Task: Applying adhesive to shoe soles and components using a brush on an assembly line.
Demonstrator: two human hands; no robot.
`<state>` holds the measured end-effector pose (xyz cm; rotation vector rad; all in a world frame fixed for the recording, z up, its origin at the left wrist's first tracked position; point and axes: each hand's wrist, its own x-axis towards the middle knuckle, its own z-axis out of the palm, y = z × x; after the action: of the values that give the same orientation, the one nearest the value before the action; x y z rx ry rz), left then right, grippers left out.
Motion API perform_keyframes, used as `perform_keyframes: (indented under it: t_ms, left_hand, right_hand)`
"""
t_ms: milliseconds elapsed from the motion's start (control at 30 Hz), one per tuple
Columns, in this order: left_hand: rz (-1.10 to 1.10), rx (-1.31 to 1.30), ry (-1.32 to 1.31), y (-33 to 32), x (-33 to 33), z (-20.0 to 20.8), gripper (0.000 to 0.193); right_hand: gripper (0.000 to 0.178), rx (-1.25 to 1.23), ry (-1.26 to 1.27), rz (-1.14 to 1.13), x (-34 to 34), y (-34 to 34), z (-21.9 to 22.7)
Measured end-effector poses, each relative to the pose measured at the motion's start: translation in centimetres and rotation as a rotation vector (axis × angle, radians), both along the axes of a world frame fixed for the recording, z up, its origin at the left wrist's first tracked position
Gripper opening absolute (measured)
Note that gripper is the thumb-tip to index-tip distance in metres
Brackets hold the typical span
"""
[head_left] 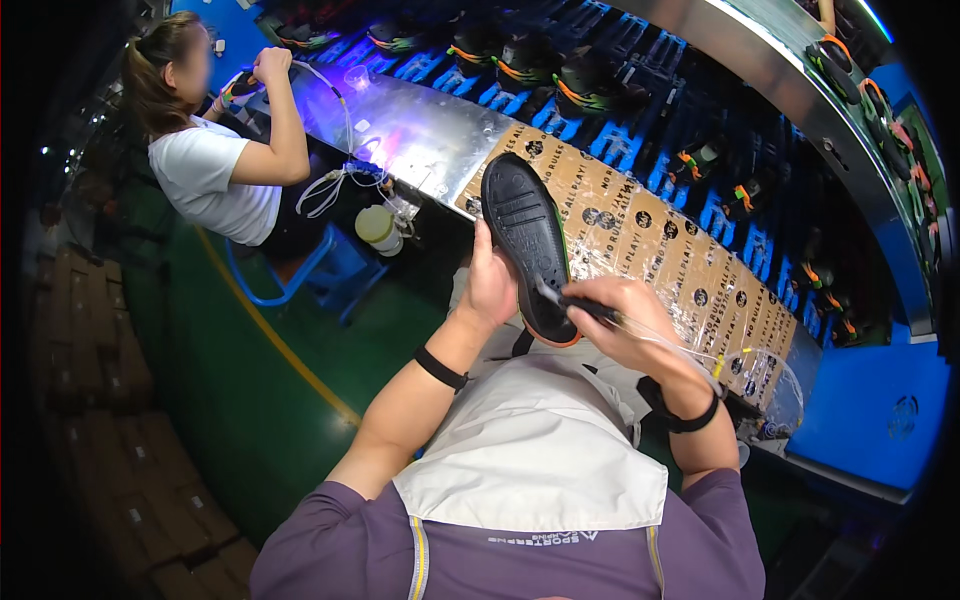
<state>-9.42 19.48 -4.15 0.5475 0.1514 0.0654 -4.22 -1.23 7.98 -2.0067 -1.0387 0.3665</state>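
My left hand [490, 282] grips a black shoe sole [518, 205] by its near left edge. Part of that hand is hidden behind the sole. The sole's grooved inner face is turned up toward me, and orange shows along its near end. In my right hand [635, 315] is a brush [592, 306] with a dark handle, its pale tip at the near part of the sole. A thin clear tube [685, 350] trails from the brush past my right wrist. The sole is held up between my body and the bench.
Printed cardboard [640, 235] covers the bench beyond the sole, with bare metal [440, 135] to its left. Blue racks [610, 145] carry shoe uppers [595, 85] behind it. At left a co-worker [205, 160] sits on a blue stool [330, 280]. Cartons [140, 480] stand lower left.
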Motion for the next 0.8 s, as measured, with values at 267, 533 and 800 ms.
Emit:
perform_keyframes:
  t_ms: [267,533,800]
  left_hand:
    - [-0.052,0.08,0.003,-2.7,-0.8,1.8,0.084]
    - [-0.069,-0.008,-0.052,-1.4,-1.5,1.5,0.08]
    - [-0.085,-0.045,-0.116,-0.2,-0.3,1.1,0.077]
  right_hand:
    - [0.026,0.457,0.164,-0.318,1.8,3.7,-1.2]
    - [0.028,0.528,0.581,-0.048,3.1,2.5,-2.3]
    - [0.026,0.387,0.171,0.114,3.0,1.8,-1.0]
